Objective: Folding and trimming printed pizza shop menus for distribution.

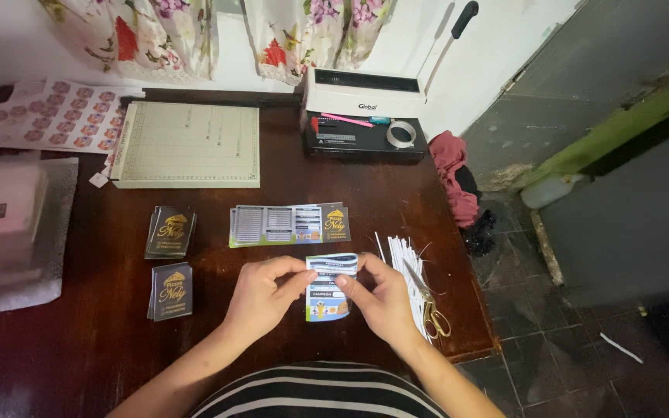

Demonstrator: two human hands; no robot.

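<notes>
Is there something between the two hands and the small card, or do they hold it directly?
Nothing visible is between them. The left hand and right hand both pinch the card at its upper edges, above the table. The scissors lie apart, at the right.

This looks like a small print-finishing corner set up in a home. Beyond the hands [327,298] on a dark wooden table [79,340] lie a paper trimmer board [187,145], a binding machine [365,112] and stacks of printed cards [170,232]; scissors [427,302] and white paper offcuts [404,255] lie just right of them. Flowered curtains [195,35] hang behind, and worn floor tiles [582,340] spread to the right.
</notes>
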